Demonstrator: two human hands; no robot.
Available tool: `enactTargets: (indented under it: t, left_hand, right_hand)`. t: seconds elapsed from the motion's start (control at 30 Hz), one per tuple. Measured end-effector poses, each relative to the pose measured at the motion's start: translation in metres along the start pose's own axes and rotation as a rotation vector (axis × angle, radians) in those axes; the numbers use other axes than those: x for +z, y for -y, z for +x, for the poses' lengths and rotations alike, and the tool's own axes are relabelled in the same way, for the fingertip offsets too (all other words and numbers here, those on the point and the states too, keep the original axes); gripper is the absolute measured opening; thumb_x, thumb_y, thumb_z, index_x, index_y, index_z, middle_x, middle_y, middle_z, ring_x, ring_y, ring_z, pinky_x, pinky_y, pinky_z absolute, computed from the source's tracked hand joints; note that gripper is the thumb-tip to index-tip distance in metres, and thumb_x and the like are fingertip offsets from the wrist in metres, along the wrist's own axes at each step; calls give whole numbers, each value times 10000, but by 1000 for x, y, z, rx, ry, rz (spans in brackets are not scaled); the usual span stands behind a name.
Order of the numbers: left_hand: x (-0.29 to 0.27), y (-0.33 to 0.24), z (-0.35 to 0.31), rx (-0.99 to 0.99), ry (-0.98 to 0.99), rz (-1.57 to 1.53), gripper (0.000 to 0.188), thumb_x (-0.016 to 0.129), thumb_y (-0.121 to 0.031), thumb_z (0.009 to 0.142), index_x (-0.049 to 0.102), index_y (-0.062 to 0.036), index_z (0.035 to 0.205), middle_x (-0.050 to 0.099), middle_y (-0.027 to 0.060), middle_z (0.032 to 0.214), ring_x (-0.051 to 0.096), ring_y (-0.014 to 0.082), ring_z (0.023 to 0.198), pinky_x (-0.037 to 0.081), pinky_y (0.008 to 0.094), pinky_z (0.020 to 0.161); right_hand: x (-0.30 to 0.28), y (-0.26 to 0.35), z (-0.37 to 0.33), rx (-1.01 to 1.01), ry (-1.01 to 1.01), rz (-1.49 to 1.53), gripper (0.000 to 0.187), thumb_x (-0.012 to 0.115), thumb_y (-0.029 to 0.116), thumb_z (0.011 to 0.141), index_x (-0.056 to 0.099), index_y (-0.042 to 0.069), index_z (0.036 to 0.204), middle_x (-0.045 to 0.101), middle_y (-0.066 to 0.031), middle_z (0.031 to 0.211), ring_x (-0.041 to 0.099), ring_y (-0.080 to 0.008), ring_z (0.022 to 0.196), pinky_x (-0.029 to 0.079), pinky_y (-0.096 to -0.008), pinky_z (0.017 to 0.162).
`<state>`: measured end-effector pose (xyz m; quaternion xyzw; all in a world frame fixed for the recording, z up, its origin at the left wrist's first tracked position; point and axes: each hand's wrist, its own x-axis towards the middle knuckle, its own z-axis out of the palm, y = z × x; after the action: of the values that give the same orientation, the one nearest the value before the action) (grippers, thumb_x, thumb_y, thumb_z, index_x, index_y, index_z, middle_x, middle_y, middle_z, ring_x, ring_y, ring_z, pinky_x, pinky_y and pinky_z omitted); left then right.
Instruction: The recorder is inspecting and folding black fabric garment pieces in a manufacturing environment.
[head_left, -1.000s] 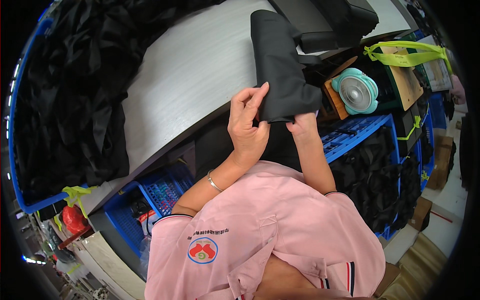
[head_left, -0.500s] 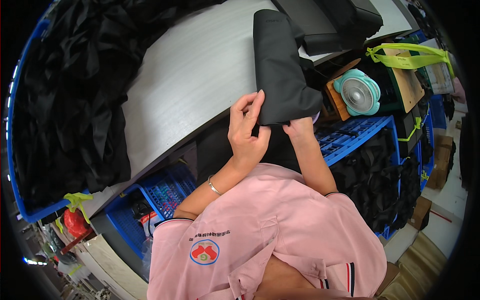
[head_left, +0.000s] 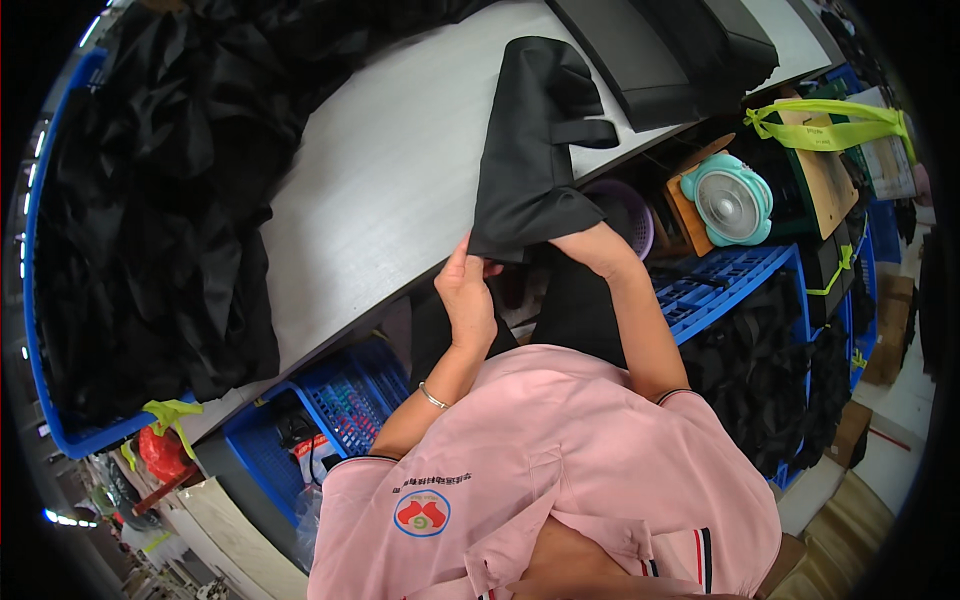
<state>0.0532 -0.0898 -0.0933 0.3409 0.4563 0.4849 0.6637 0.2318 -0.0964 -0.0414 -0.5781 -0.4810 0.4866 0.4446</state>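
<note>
Folded black fabric bag with strap handle (head_left: pixel 535 150) lying lengthwise on pale grey wood-grain tabletop (head_left: pixel 390 170), near end hanging over table's front edge. Near left corner of bag pinched between thumb and fingers of left hand (head_left: pixel 468 295); thin metal bracelet (head_left: pixel 432 398) on that wrist. Right hand (head_left: pixel 590 245) tucked under near right corner, fingers hidden by cloth; probably gripping, cannot tell for sure. Large heap of loose black fabric (head_left: pixel 150 200) to the left, spilling over blue plastic crate (head_left: pixel 60 430). Flat black folded pieces (head_left: pixel 680 50) stacked at far right of table. Below table edge on the right: round teal fan (head_left: pixel 730 200), purple plastic basket (head_left: pixel 625 215), blue slatted crate (head_left: pixel 720 280).
</note>
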Motion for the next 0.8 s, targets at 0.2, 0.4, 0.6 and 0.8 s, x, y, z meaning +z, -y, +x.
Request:
enactTargets:
  t: [0.2,0.4,0.6,0.8]
  left_hand:
    - [6,16,0,-218,134,-182,188,510,-90,1020,663,-12,944,668,12,884,601,76,789,512,240,719]
    - [6,21,-3,-315,146,-160,142,523,-100,1012,601,-41,909,674,33,911,610,78,788,502,250,754]
    - [10,31,-7,-367,209,-238,162,531,-62,989,657,-8,1077,694,26,961,616,72,806,509,248,742]
    - [3,32,7,-513,218,-107,183,542,-83,959,685,-5,877,697,48,835,601,97,694,463,269,640]
  right_hand:
    - [45,8,-3,-183,-131,-1166,458,658,405,911,688,-43,1000,672,-251,990,620,-405,1050,419,-534,1000]
    - [46,-5,-4,-300,-15,-552,269,640,144,861,658,-89,993,620,-299,1062,573,-481,1027,387,-553,1037]
    - [69,-6,-3,-496,-405,-1140,279,669,125,760,679,-50,977,651,-248,1010,602,-423,1008,393,-537,1077]
    - [68,-15,12,-169,-270,-997,268,640,179,890,688,33,1110,692,-185,1062,682,-358,998,535,-456,915]
